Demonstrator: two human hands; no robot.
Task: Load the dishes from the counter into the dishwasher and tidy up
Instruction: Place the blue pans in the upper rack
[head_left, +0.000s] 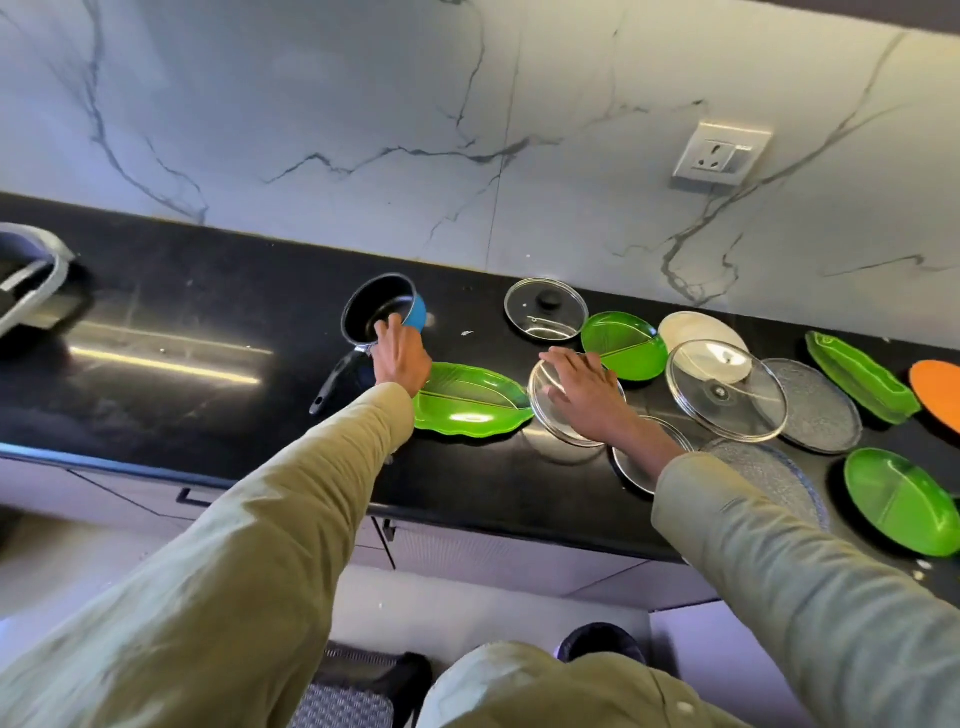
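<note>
A small blue saucepan (375, 310) with a dark inside and a black handle is tipped on the black counter (171, 322). My left hand (401, 357) grips its near rim. Just right of that hand lies a green leaf-shaped plate (470, 404). My right hand (584, 391) rests with fingers spread on a glass lid (550, 415), which lies flat near the counter's front. A steel plate (631, 467) shows partly under my right wrist.
Further right lie a glass lid with a black knob (545, 307), another green plate (626, 344), a white plate (685, 330), a large glass lid (726, 391), textured glass plates (821, 405), a green tray (860, 375) and an orange disc (939, 392). A wall socket (721, 155) sits above.
</note>
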